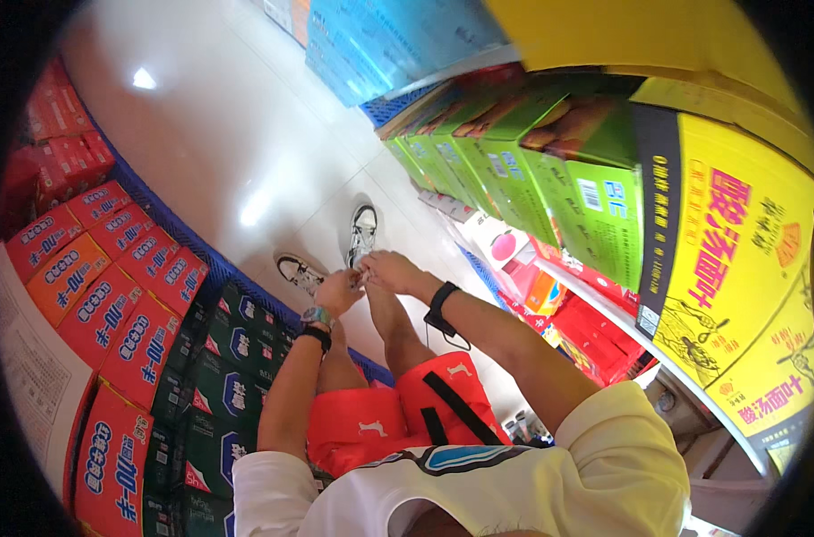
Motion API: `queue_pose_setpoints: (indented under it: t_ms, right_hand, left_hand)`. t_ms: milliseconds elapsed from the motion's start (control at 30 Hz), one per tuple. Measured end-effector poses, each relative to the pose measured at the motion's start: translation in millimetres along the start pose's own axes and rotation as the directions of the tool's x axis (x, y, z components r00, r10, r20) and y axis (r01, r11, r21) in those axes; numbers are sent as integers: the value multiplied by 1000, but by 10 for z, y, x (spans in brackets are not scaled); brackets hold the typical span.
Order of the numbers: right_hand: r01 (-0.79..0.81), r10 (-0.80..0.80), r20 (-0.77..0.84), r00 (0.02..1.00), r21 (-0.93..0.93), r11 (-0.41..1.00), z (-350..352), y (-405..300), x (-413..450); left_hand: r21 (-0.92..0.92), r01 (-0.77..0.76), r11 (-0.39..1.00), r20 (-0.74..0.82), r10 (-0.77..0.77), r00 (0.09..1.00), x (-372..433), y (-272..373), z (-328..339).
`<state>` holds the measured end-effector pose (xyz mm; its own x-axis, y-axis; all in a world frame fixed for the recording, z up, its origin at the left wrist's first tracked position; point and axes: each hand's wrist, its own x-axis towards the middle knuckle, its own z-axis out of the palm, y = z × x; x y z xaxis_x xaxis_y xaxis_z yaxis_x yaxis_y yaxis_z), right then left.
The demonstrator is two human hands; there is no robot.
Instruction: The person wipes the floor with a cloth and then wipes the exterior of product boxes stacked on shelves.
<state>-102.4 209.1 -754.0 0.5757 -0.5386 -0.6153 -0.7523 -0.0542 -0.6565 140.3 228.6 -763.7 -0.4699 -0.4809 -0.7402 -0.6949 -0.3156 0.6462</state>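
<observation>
My left hand (338,293) and my right hand (388,270) meet in front of my body, above my white sneakers, with the fingertips bent together. Something small may be between the fingers, but it is too small to make out. A colourful watch and a black band (319,334) circle my left wrist. On my right wrist sits a black strap (442,308) with a thin dark loop hanging from it. Below the hands are my red shorts (360,413) and white sneakers (363,231).
Red instant-noodle cartons (138,349) and dark green cartons (229,396) stand stacked at the left, beside blue plastic edging. At the right, green boxes (598,215) and yellow cartons (716,235) fill a shelf. A light-blue carton (393,47) stands ahead. Glossy tiled floor (279,134) runs between.
</observation>
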Motion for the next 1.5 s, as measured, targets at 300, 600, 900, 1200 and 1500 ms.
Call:
queue_pose_setpoints:
  t_ms: [300,600,900,1200,1500]
  right_hand:
    - [28,-42,-118,992,-112,993,-832,-417,-869]
    - [117,-129,-238,963,-64,991,-1909,-1443,-1928]
    - [193,-194,-556,808,-61,979,-3020,-2384,-3457]
    - [15,294,-712,637,392,920,-3142,-2150,-4652]
    - [387,303,-437,847,897,214,-3359,-2414,-4411]
  left_hand:
    - [99,-123,988,-139,136,981,-582,1357,-242]
    - [211,-255,944,-156,290,944,-1713,2733,-937]
    - [421,-402,813,-165,504,848,-2845,4568,-1331]
    - [510,-617,599,-123,761,637,-3156,5944,-1467]
    - [544,-803,243,238,873,425,-3320,6770,-1885]
